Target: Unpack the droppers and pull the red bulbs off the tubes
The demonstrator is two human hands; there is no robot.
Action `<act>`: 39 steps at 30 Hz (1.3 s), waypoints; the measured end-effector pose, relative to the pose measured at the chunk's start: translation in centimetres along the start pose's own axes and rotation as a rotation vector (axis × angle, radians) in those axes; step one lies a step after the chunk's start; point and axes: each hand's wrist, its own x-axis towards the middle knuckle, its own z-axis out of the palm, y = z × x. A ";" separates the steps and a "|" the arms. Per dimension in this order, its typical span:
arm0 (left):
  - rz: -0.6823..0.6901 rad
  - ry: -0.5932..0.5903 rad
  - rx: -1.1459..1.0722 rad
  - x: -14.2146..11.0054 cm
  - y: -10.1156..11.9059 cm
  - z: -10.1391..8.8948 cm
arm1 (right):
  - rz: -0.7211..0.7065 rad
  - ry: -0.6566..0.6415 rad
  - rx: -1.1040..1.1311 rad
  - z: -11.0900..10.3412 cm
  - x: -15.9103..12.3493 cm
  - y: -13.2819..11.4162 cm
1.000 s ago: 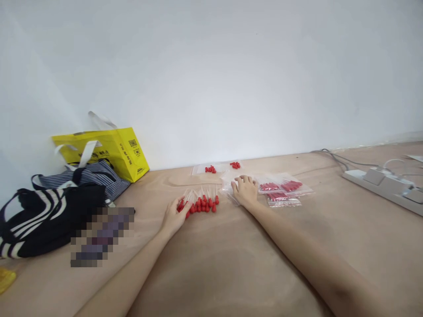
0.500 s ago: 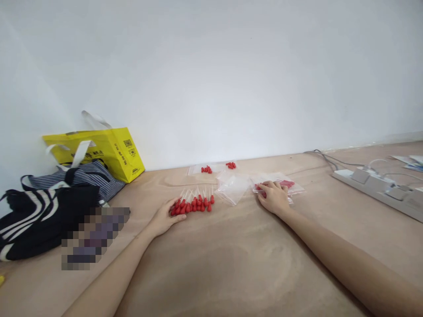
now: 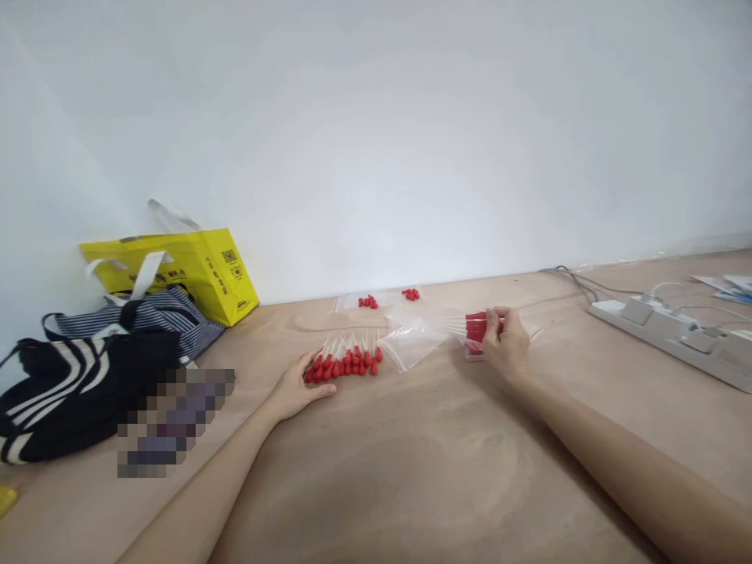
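Observation:
My right hand (image 3: 508, 341) grips several droppers (image 3: 476, 327) by their red rubber bulbs, their clear stems pointing left. They are over a clear zip bag (image 3: 475, 356) with red bulbs showing through it; my hand hides part of that bag. My left hand (image 3: 299, 388) rests on the table at the left end of a row of droppers (image 3: 351, 362). Its thumb and fingers are spread around that end, and the stems in the row point toward the wall. Between the hands lies a flat clear zip bag (image 3: 411, 337).
Two small groups of red-bulbed droppers (image 3: 368, 301) lie in clear bags near the wall. On the left are a yellow bag (image 3: 217, 274), a striped bag (image 3: 153, 313) and a black cloth item (image 3: 88, 392). A white power strip (image 3: 675, 337) with plugs and cables sits at right.
My right hand was flat on the bag at right; now it is raised slightly to the right, gripping several droppers. The left hand stays beside the row.

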 end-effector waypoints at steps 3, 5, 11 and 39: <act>0.004 0.010 0.041 0.0 0.1 0.0 | -0.013 -0.057 0.219 -0.8 -1.5 -1.1; 0.031 0.031 0.115 -0.1 0.3 -0.1 | -0.051 -0.156 0.338 -1.0 -3.0 -2.0; 0.204 0.180 0.334 -1.0 2.3 -0.2 | -0.328 -0.653 0.549 -1.5 -6.5 -4.3; -0.228 0.371 0.095 0.4 0.9 0.9 | -0.130 -0.837 -0.378 8.3 0.3 -3.0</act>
